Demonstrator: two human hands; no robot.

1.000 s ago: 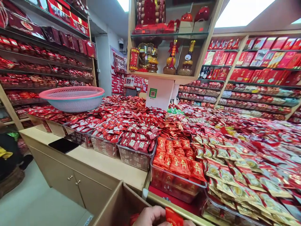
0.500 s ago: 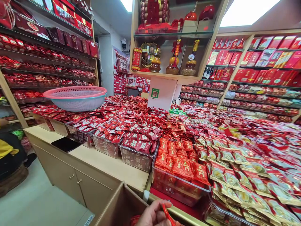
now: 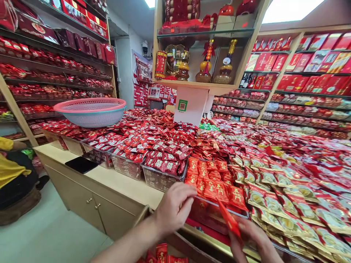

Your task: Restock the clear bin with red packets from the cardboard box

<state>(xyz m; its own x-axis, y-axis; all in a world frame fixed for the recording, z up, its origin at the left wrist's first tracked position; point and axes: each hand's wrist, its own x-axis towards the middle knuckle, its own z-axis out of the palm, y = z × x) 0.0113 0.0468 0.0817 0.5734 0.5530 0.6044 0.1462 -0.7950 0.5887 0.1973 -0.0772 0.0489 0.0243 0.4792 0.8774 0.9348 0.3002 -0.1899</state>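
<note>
I'm getting a bright, evenly lit view — cool white light from the ceiling panel [image 3: 293, 11] at upper right, blown out to plain white, and a smaller one at the top. Glossy wrappers throw small glints. I see smearing on both hands, and softness toward the right edge — wide-lens stretch pulls the shelves at both sides into a slant.

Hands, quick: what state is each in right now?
Left hand: half open, fingers curled, nothing visible in it, near the tub.
Right hand: closed on a red packet.
</note>
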